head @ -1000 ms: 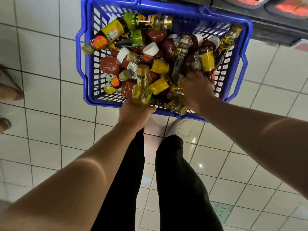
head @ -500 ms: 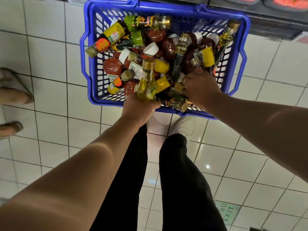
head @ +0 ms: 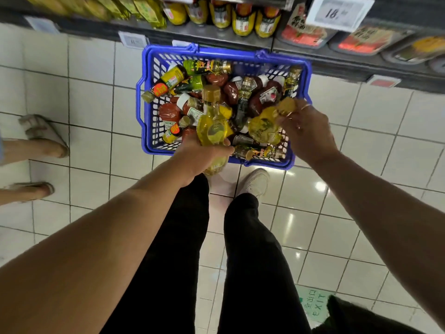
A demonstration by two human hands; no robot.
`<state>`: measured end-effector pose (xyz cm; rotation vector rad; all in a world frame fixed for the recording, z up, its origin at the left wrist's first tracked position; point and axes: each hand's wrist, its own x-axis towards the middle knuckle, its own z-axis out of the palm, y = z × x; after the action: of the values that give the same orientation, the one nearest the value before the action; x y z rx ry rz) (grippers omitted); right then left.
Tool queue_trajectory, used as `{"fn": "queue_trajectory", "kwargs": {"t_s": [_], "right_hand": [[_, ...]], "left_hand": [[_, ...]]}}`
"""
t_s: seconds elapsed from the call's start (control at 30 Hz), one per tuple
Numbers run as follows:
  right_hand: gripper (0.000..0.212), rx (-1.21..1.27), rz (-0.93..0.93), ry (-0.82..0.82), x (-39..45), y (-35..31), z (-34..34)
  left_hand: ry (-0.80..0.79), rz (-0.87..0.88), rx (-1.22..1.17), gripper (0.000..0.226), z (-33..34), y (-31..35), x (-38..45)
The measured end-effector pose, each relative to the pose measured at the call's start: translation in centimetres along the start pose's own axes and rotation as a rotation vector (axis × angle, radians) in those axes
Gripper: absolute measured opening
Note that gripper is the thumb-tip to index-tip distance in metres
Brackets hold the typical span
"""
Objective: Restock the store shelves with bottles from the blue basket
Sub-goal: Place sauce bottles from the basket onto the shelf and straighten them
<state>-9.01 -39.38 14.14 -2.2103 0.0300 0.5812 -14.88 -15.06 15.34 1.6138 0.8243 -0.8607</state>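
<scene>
Two yellow oil bottles are coming out of the blue basket (head: pixel 144 131) in the head view, one in each of our hands. We are wrapping our left hand (head: pixel 204 155) round the lower body of the left bottle (head: pixel 213 126), whose long axis is running away from us, gold cap pointing toward the shelf (head: pixel 216 32). We are holding the right bottle (head: pixel 265 127) with our right hand (head: pixel 305 128), fingers curled at its neck just under the gold cap (head: pixel 286 106); its body is hanging down and to the left of the grip, over the basket. It is blurred, so we are only guessing that it is tilting with the cap uppermost.

Both bottles are sitting above the basket's near half, and the shelf is lying straight ahead, beyond the basket's far rim. Neither hand is clearly nearer to it, we judge, though the left bottle is already pointing that way.

Inside the basket we are seeing a loose heap of bottles lying on their sides: dark red ketchup bottles (head: pixel 231 91) with white caps, slim dark sauce bottles, and yellow-labelled ones near the left wall. On the shelf, yellow bottles (head: pixel 243 20) are standing in a row, with red-labelled packs to their right.
</scene>
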Motion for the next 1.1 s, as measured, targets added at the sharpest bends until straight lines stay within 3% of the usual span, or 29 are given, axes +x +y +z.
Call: {"fn": "queue_trajectory", "kwargs": {"t_s": [0.17, 0.47, 0.57, 0.73, 0.8, 0.9, 1.03, 1.1], "right_hand": [[0.01, 0.365, -0.052, -0.021, -3.9, -8.5, -8.5], [0.009, 0.429, -0.284, -0.057, -11.8, -28.5, -22.4], [0.015, 0.399, -0.405, -0.043, -14.1, -34.0, -25.5], [0.011, 0.442, -0.521, -0.003, -17.3, -40.4, -29.9], [0.007, 0.463, -0.536, -0.017, -18.0, -41.9, -31.0], [0.023, 0.516, -0.544, -0.033, -19.1, -43.8, -32.1], [0.02, 0.556, -0.547, -0.034, -19.8, -46.4, -32.4], [0.014, 0.586, -0.55, -0.001, -19.9, -47.6, -32.3]], "left_hand": [[-0.264, 0.105, -0.074, 0.032, -2.3, 6.6, -8.3], [-0.567, 0.352, -0.17, 0.032, -3.9, 19.2, -27.0], [-0.565, 0.483, -0.18, 0.015, -4.3, 22.3, -32.3], [-0.488, 0.635, -0.255, 0.015, -5.6, 26.7, -39.3], [-0.479, 0.697, -0.24, 0.027, -6.3, 28.6, -41.7], [-0.458, 0.76, -0.255, 0.044, -7.4, 31.1, -44.8], [-0.392, 0.869, -0.277, 0.009, -8.9, 33.7, -47.7], [-0.376, 0.912, -0.283, 0.014, -9.5, 34.5, -48.8]]}}
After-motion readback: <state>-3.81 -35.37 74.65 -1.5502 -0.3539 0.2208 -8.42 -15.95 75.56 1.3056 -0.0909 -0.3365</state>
